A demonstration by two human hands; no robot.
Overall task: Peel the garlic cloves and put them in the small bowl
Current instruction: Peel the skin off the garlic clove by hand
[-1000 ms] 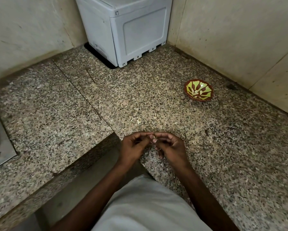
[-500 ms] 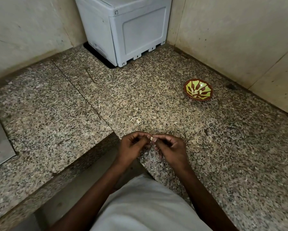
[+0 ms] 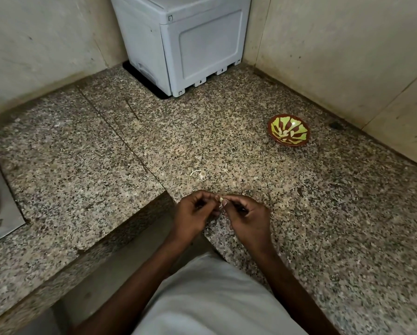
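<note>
Centrally, near the front edge of the speckled granite countertop [image 3: 238, 151], both hands meet fingertip to fingertip over one small pale garlic clove [image 3: 220, 199]. The left hand [image 3: 193, 215] pinches the clove from the left with curled fingers; the right hand [image 3: 247, 218] pinches it from the right, a fingernail set against its end. Both grips are closed on the clove, which shows only as a sliver between the fingertips, held just above the counter. Whether its skin is partly off cannot be told.

For this step, one hand should judgeably hold the clove firm while the other's nail lifts the papery skin at the tip and strips it lengthwise, without crushing the flesh.

Just beyond the hands lies a thin pale curl, likely peel [image 3: 195, 172]. The small brown bowl with a green radiating pattern [image 3: 288, 132] stands far right, well apart from the hands, close to the right wall; something pale lies at its centre. A grey plastic box [image 3: 190, 44] fills the far corner.
</note>
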